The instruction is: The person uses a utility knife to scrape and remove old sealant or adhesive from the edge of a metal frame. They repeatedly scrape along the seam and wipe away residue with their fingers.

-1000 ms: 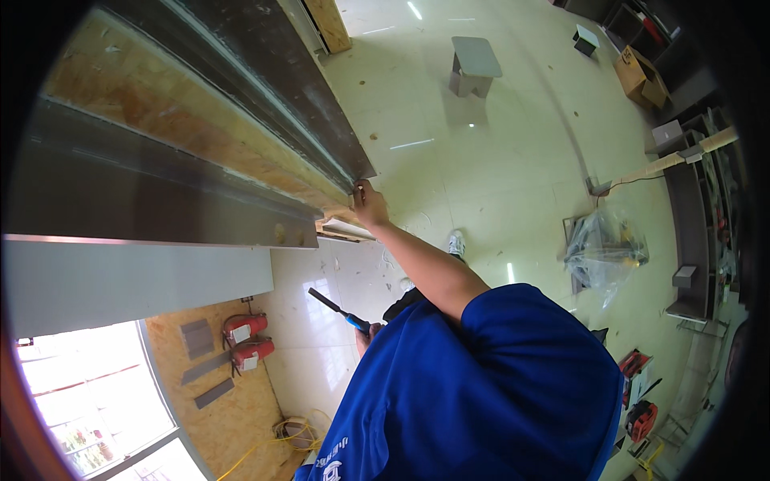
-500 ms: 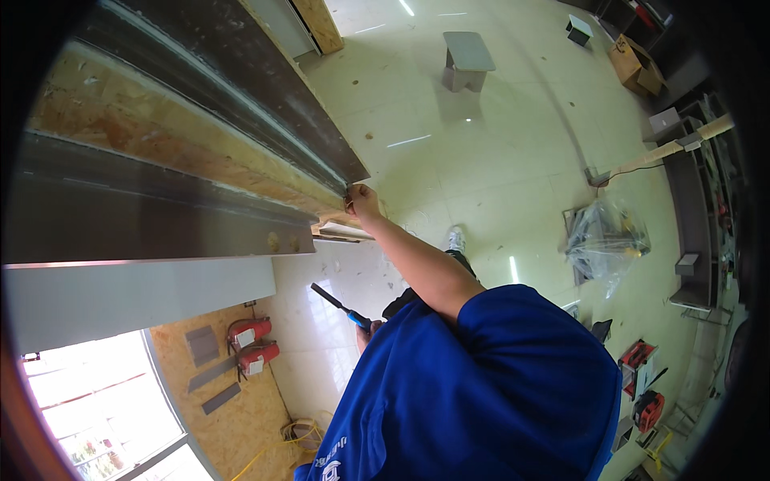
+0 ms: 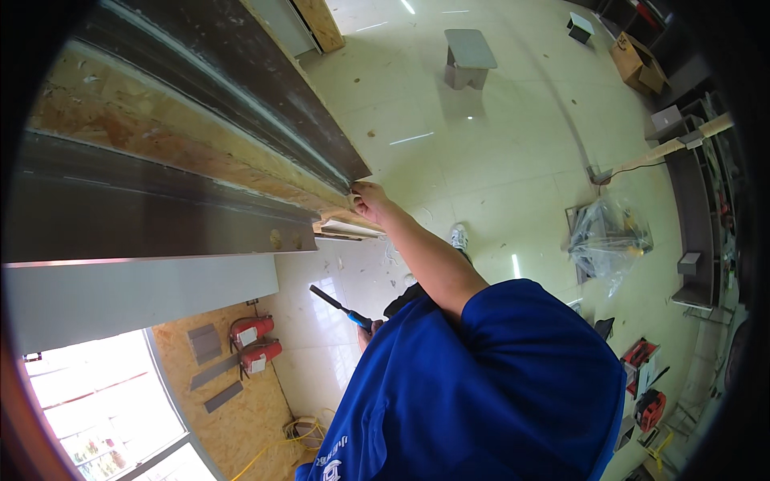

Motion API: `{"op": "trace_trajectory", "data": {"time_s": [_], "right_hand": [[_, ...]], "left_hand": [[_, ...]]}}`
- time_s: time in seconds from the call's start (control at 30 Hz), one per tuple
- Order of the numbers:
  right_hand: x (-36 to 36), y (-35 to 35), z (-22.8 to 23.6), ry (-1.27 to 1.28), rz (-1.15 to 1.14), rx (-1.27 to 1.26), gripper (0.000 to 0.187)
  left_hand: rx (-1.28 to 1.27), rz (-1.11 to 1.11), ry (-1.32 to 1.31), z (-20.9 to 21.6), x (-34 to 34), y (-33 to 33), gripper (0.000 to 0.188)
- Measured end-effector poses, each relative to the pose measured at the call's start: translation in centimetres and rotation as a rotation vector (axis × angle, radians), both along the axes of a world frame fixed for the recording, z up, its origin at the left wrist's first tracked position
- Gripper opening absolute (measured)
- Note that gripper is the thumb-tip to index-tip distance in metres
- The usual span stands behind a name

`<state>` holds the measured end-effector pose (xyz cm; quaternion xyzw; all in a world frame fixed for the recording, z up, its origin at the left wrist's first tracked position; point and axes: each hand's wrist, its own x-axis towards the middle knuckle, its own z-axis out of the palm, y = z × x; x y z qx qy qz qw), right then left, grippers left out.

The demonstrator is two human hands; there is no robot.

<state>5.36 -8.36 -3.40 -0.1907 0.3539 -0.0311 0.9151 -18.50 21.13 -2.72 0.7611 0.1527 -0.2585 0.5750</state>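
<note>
My right hand (image 3: 367,199) reaches up from my blue sleeve (image 3: 513,337) and pinches the end of a long dark metal track (image 3: 265,104) fixed along a chipboard wall panel (image 3: 160,136). A second grey metal profile (image 3: 144,216) runs just beside it. My left hand (image 3: 367,330), mostly hidden behind my blue shirt, grips a tool with a dark shaft and a blue handle (image 3: 341,306) held low over the floor. One of my shoes (image 3: 458,237) shows below the raised arm.
On the pale tiled floor stand a grey stool (image 3: 469,52), a cardboard box (image 3: 638,60) and a plastic-wrapped bundle (image 3: 609,236). Red power tools (image 3: 253,345) lie on a chipboard sheet by a window; more red tools (image 3: 646,401) sit at lower right. A yellow cable (image 3: 297,433) lies coiled.
Almost nothing differs. My right hand stays at the track's end and my left keeps the blue-handled tool; the view has only drifted slightly.
</note>
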Motion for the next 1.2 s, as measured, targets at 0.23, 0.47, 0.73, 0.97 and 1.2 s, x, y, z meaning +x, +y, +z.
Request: {"op": "trace_trajectory", "data": {"time_s": [0.23, 0.47, 0.73, 0.97, 1.2], "right_hand": [[0.8, 0.6, 1.1, 0.236, 0.148, -0.504, 0.014], [1.1, 1.4, -0.8, 0.364, 0.025, -1.225, 0.025], [1.6, 1.6, -0.5, 0.146, -0.040, -0.415, 0.017], [0.7, 1.8, 1.3, 0.066, -0.141, -0.236, 0.015], [0.2, 3.1, 3.2, 0.095, -0.176, -0.550, 0.019]], "left_hand": [[0.040, -0.033, -0.043, -2.0, -0.2, 1.3, 0.017], [-0.051, 0.045, -0.017, -0.9, -0.5, 0.3, 0.015], [-0.166, 0.082, 0.009, -0.3, -0.9, 0.3, 0.016], [-0.090, 0.048, 0.019, -0.1, -0.4, 0.6, 0.017], [-0.176, 0.062, 0.001, -3.4, -0.9, 2.3, 0.018]]}}
